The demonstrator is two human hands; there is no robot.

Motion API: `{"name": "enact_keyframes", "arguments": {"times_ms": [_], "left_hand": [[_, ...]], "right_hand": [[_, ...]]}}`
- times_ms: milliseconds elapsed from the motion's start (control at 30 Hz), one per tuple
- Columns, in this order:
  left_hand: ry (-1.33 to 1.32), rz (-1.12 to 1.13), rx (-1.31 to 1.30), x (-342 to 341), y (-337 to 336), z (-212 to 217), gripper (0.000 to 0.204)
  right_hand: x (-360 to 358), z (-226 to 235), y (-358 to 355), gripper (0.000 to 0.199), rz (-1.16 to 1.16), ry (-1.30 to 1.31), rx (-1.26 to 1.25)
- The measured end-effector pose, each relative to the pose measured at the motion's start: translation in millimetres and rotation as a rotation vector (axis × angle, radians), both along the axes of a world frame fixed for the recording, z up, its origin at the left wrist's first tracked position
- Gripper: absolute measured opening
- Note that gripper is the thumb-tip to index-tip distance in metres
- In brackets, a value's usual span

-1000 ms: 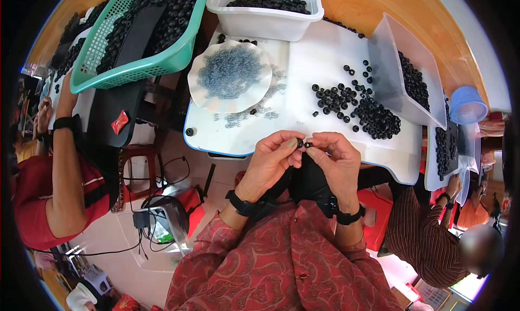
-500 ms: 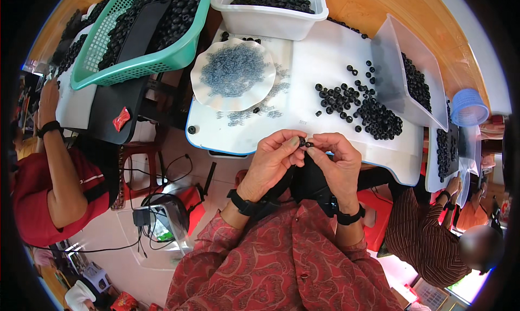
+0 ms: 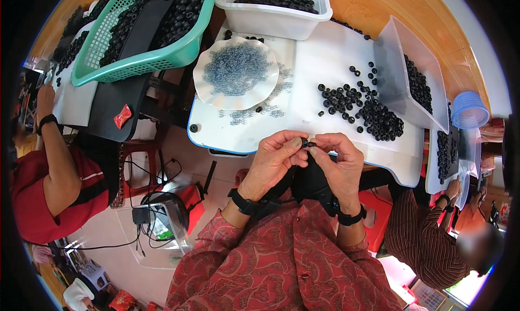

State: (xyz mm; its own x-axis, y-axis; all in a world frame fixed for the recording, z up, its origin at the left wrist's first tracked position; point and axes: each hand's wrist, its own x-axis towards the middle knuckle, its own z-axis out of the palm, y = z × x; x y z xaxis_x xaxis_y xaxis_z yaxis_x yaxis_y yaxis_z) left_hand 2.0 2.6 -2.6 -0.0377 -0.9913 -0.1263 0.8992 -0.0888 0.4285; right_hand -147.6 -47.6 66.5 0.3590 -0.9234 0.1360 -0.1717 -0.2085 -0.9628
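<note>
Above my lap, just off the table's near edge, both hands meet at a small black round part (image 3: 304,142). My left hand (image 3: 274,162) pinches it between thumb and forefinger, with the other fingers curled below. From the other side my right hand (image 3: 342,162) closes thumb and fingertips at the same part; whatever else those fingertips hold is too small and hidden to name. Past my right hand, a loose pile of similar black parts (image 3: 382,120) lies on the white table (image 3: 309,121). A scalloped white plate (image 3: 206,97) at left bears a heap of tiny bluish-grey ring-like pieces (image 3: 235,67).
A white tub (image 3: 271,20) of black parts stands at the back, a translucent bin (image 3: 395,81) at right, a teal basket (image 3: 138,73) at left. More tiny pieces lie around the plate. Co-workers sit on both sides; cables (image 3: 143,230) trail over the floor.
My hands stay together, and the black part between my fingertips has shifted slightly. The whole view has moved a little. At left, the co-worker's hand and arm have shifted.
</note>
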Motion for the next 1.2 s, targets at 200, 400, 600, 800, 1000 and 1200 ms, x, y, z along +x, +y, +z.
{"name": "enact_keyframes", "arguments": {"times_ms": [200, 400, 600, 800, 1000, 1200], "left_hand": [[-0.049, 0.027, 0.043, -0.1, -0.2, 1.5, 0.023], [-0.015, 0.024, 0.000, 1.3, 0.2, -4.3, 0.022], [-0.067, 0.022, 0.035, 1.9, 0.4, 3.1, 0.023], [-0.120, 0.047, 0.023, 2.7, 0.8, 2.3, 0.022], [-0.179, 0.065, 0.030, 4.7, 2.2, 2.2, 0.022], [-0.270, 0.062, 0.040, 8.0, 3.7, 7.2, 0.023]], "right_hand": [[1.4, -0.9, -0.6, 0.020, 0.002, 0.006, -0.012], [3.7, -0.4, -0.6, 0.020, -0.001, 0.013, 0.002], [4.3, 0.2, -1.4, 0.020, 0.002, 0.035, -0.003], [5.2, -0.5, -2.6, 0.019, 0.016, 0.064, -0.047], [7.5, 2.1, -2.6, 0.018, 0.020, 0.126, -0.113], [9.0, 2.7, -2.2, 0.017, 0.016, 0.138, -0.115]]}}
